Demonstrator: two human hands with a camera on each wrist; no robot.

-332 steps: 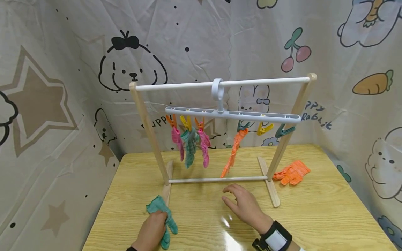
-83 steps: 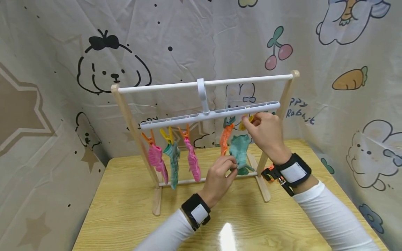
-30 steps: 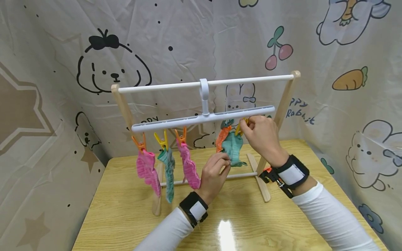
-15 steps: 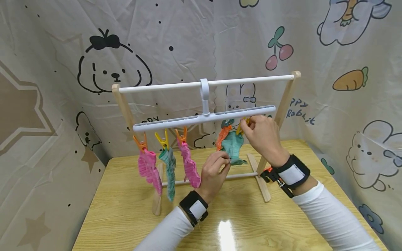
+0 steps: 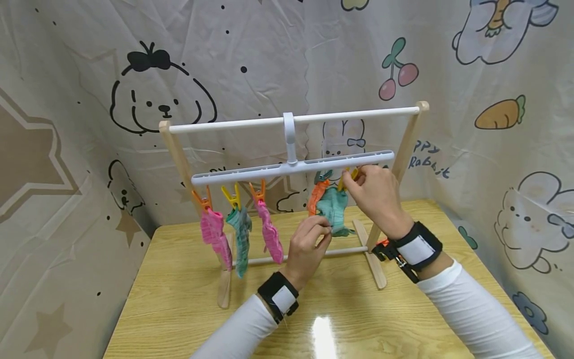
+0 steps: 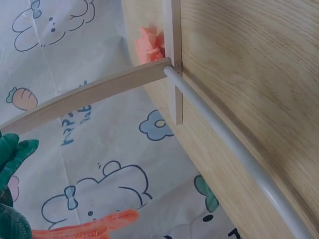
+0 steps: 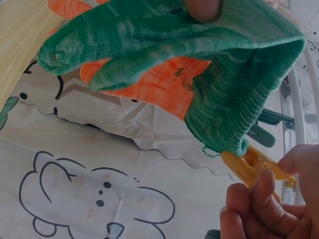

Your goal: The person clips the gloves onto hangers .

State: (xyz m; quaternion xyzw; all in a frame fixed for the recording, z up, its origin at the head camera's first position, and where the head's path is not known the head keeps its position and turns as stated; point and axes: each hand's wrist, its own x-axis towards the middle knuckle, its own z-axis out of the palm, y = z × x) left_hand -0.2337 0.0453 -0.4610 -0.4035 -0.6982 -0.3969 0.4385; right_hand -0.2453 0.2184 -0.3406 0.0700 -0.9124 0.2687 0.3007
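My left hand (image 5: 307, 247) pinches a green knit glove (image 5: 333, 207) and holds it up below the right half of a grey clip hanger (image 5: 291, 168). With thumb and fingers, my right hand (image 5: 374, 194) pinches a yellow clothespin (image 7: 246, 169) under the hanger. In the right wrist view, the clothespin's tip meets the glove's cuff; whether it grips the cloth I cannot tell. Just left of it an orange glove (image 5: 317, 197) hangs from a dark green clothespin (image 5: 324, 175). My left hand is outside the left wrist view, apart from glove fingers (image 6: 15, 154) there.
Two pink gloves (image 5: 215, 237) and a patterned green one (image 5: 240, 239) hang from clothespins on the left. The hanger hooks over a white rod (image 5: 358, 115) on a wooden stand (image 5: 177, 154). Another orange glove (image 6: 149, 45) lies on the table (image 5: 179, 319) beyond the stand's right foot.
The green glove has risen from the table to the hanger, and my right hand has taken hold of the yellow clothespin. Lately both hands barely move; the left-hand gloves sway slightly.
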